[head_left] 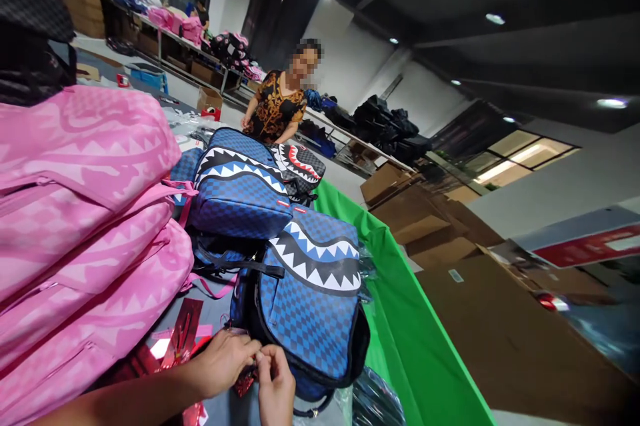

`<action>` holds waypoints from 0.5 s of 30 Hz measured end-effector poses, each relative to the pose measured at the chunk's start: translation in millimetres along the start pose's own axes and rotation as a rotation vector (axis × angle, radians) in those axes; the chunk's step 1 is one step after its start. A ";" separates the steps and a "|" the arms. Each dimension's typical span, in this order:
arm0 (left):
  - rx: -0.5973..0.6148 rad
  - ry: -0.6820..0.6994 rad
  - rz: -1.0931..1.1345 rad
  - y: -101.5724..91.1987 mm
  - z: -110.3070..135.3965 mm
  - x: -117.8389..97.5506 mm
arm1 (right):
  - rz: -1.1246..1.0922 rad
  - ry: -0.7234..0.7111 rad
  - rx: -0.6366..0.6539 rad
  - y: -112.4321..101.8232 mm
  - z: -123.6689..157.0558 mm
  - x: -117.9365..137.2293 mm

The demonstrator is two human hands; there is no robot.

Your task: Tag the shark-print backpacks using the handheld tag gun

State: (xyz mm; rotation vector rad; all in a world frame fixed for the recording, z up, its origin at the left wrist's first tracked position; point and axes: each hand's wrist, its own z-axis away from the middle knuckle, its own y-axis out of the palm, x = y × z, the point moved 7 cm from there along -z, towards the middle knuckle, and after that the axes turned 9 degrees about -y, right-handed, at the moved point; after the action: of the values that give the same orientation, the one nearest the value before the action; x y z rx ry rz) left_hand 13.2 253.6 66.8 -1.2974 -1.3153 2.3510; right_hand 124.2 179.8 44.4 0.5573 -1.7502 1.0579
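- As your head view shows, your left hand and right hand meet at the bottom centre of the frame, fingertips drawn close together; you cannot tell from here whether either is closed on something, since the fingers hide it.
- Just beyond your hands, right of the frame's centre, you have a blue checkered backpack with a toothed mouth print, a dark gap showing along its edges.
- Just below your fingertips is a shiny red item, too small and covered to name; red foil pieces lie left of it.
- Near the centre of the frame sits a second blue backpack, with a dark grey backpack behind it.
- Filling the left of your frame are stacked pink backpacks.
- Right of centre runs a green sheet, with cardboard boxes farther right.
- Upper centre, a co-worker stands in a patterned top.
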 end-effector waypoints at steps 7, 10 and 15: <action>-0.074 -0.098 0.026 -8.9 1.5 4.7 | -0.021 0.020 -0.003 0.1 3.2 -3.8; -0.018 -0.025 0.059 -13.3 4.5 -2.4 | -0.026 0.021 -0.074 -6.0 1.3 -0.2; -0.031 -0.011 0.002 -5.1 9.9 -2.6 | -0.019 0.008 -0.059 0.9 1.6 9.1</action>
State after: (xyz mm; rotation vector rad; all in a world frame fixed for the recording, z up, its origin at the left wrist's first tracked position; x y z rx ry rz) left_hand 6.1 249.2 74.6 -1.2965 -1.3590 2.3524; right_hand 119.0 179.7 52.1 0.5310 -1.7601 0.9906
